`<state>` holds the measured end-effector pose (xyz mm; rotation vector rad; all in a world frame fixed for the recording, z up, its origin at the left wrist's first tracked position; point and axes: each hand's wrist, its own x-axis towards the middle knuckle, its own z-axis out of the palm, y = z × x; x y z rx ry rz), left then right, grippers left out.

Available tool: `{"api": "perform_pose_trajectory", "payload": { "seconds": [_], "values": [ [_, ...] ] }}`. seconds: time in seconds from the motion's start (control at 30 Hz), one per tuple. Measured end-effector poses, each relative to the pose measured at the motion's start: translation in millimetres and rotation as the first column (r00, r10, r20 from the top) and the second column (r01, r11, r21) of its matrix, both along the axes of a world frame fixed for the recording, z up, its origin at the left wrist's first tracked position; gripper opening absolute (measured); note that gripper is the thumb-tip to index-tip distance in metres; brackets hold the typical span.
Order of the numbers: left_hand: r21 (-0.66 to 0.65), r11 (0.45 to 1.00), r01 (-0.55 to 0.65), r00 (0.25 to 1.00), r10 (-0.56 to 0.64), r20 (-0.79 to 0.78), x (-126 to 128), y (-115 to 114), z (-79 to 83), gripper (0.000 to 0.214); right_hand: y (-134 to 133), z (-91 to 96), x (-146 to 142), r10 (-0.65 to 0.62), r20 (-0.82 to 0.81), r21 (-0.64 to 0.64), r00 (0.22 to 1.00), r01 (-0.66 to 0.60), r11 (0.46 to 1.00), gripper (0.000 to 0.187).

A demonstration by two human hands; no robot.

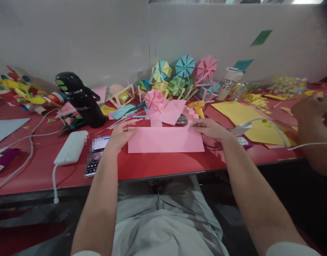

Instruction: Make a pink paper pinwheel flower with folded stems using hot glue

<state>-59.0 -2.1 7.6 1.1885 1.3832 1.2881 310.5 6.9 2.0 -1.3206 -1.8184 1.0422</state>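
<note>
A folded pink sheet of paper [166,139] lies flat on the red table [142,165] in front of me. My left hand [122,133] rests on its upper left corner with fingers pressed down on the edge. My right hand [208,128] presses the upper right corner the same way. Both hands lie flat on the paper rather than gripping it. Just behind the sheet lie more pink folded pieces [170,111] and a pink pleated paper flower [154,99].
A phone [96,155] and a white power bank [71,147] with cable lie left of the sheet, a black bottle [82,99] behind them. Paper umbrellas [185,67], a yellow glue gun [197,106], a cup [229,83] and yellow paper [248,121] fill the back. Another person's arm [312,121] works at right.
</note>
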Motion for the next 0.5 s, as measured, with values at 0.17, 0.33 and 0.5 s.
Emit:
{"api": "perform_pose_trajectory", "payload": {
  "seconds": [0.17, 0.33, 0.5],
  "values": [
    [0.129, 0.970, 0.206, 0.948, -0.165, -0.272, -5.1, -4.2, 5.9, 0.008, 7.3, 1.6, 0.6, 0.024, 0.146, 0.047, 0.989, -0.031, 0.998, 0.022],
    [0.214, 0.943, 0.255, 0.923, -0.171, -0.345, -1.7, -3.0, 12.6, 0.007, 8.3, 11.0, -37.2, 0.002, 0.270, 0.243, 0.963, -0.070, 0.967, 0.024],
    [0.262, 0.930, 0.256, 0.925, -0.157, -0.347, 9.0, -1.6, 15.4, 0.010, 6.9, 23.3, -123.9, 0.178, 0.379, 0.297, 0.908, -0.302, 0.906, 0.021]
  ]
}}
